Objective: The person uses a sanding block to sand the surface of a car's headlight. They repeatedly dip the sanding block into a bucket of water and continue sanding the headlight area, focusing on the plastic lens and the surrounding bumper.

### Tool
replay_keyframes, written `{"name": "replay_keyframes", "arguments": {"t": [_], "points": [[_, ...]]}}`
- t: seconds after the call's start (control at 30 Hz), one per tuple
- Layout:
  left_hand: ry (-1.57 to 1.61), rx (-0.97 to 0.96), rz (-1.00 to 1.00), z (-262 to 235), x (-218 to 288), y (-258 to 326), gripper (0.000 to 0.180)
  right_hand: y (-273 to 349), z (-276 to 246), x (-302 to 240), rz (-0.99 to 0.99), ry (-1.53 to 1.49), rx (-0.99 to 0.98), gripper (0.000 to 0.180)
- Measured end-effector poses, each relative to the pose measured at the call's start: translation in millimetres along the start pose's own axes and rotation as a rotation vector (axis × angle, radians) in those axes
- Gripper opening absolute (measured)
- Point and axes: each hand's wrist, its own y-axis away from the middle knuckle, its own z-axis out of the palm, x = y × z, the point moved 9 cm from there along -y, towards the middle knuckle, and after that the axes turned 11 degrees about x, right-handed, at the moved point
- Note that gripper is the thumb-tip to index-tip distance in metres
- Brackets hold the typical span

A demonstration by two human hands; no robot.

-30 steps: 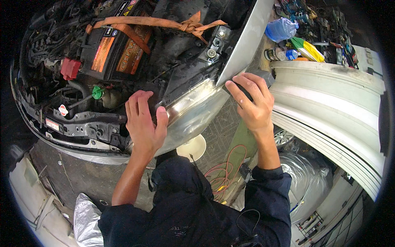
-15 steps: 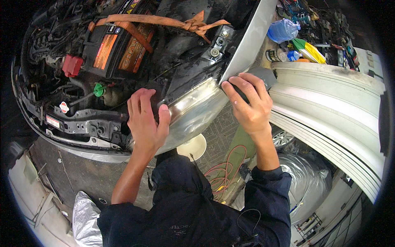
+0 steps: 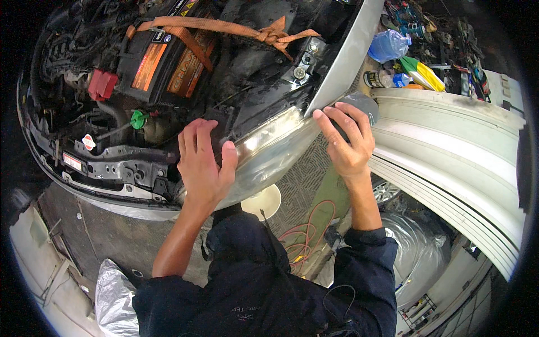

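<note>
A cloudy car headlight (image 3: 264,163) sits at the front corner of a car with its engine bay exposed. My left hand (image 3: 203,163) rests over the lamp's inner end, its fingers bent but apart, the thumb along the upper edge. At the lamp's outer end, where it meets the silver fender (image 3: 342,62), is my right hand (image 3: 349,143). Its fingers are spread and curved, fingertips at the fender edge, and nothing shows in its grip. Just past those fingers lies a rounded dark grey piece (image 3: 364,105); whether the hand touches it I cannot tell.
A battery (image 3: 168,67) tied with an orange strap (image 3: 219,25) stands in the engine bay. Below the lamp is a cream bucket (image 3: 264,201), with a red hose (image 3: 303,238) on the floor. White curved panels (image 3: 449,132) and bottles (image 3: 388,46) are at right.
My right hand has shifted slightly right and down along the fender edge, its fingers spread a little more. My left hand keeps its place on the lamp. The whole view has moved slightly.
</note>
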Motion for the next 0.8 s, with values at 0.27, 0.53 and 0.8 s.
{"name": "replay_keyframes", "arguments": {"t": [0.27,0.53,0.8], "points": [[-0.006,-0.001,-0.011,-0.8,-0.4,-0.5,0.044,4.0,-0.8,-1.3,-0.046,0.048,0.011,0.039],[-0.017,0.031,0.028,-1.1,-0.7,-0.9,0.044,-3.1,-0.1,-5.0,-0.032,0.042,-0.041,0.036],[-0.02,0.016,0.016,-0.1,-0.3,-0.4,0.045,-1.9,-0.4,-4.0,-0.068,0.025,-0.043,0.031]]}}
